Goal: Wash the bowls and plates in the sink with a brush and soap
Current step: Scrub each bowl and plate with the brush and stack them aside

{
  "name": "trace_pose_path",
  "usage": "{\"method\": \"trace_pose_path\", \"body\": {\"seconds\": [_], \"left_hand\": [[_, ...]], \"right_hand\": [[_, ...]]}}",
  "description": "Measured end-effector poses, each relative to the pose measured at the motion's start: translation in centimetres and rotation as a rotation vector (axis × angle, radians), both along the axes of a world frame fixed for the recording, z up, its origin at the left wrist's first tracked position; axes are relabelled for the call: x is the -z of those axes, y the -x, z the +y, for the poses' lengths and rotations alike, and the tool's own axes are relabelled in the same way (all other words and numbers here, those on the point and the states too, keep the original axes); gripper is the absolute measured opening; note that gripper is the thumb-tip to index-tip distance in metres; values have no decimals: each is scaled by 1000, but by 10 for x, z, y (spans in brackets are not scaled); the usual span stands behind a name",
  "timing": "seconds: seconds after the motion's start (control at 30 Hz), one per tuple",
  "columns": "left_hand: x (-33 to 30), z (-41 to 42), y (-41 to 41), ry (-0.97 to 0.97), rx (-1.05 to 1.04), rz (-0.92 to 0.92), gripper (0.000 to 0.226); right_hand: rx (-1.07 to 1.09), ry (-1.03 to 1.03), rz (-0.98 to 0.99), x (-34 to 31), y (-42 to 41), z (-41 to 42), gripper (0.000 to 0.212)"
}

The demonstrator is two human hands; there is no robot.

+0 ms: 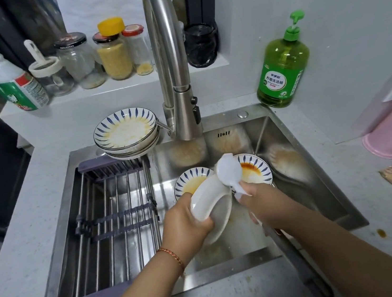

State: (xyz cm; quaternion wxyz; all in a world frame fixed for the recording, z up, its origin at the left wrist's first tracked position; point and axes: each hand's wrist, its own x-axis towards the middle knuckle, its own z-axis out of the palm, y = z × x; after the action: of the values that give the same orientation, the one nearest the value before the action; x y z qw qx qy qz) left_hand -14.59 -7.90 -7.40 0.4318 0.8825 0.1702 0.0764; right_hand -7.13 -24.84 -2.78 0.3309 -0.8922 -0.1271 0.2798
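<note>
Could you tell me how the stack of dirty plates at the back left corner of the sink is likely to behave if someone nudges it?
The stack of plates looks ceramic, so probably rigid and breakable. It overhangs the sink rim above the drying rack, so a nudge might tip it in. Greasy orange residue suggests a slippery surface.

Soft, even daylight fills my view, brightest from the window (101,3) at twelve o'clock. The steel sink (299,167) throws dull glare at three o'clock. Shadows stay faint under my arms. Wide-angle bending curves the bench (16,246) edges at nine o'clock; the bottle (17,84) at ten o'clock smears. The brush (229,172) is motion-blurred.
</note>
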Motion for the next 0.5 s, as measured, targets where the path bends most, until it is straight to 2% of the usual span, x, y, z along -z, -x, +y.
{"method": "trace_pose_path", "body": {"seconds": [0.13, 0.2, 0.23, 0.37, 0.5], "left_hand": [[3, 0, -2, 132, -34, 11, 30], [2, 0, -2, 217, -54, 2, 40], [1, 0, -1, 224, -64, 6, 40], [-3, 5, 3, 142, -58, 21, 33], [-8, 5, 6, 156, -17, 16, 37]], "right_hand": [[-248, 85, -70, -20, 26, 14, 19], [-405, 183, -116, -29, 43, 20, 33], [-416, 230, -139, -29, 45, 20, 39], [-193, 328, -87, -20, 13, 10, 41], [-165, 266, -21, -23, 5, 10, 54]]}}
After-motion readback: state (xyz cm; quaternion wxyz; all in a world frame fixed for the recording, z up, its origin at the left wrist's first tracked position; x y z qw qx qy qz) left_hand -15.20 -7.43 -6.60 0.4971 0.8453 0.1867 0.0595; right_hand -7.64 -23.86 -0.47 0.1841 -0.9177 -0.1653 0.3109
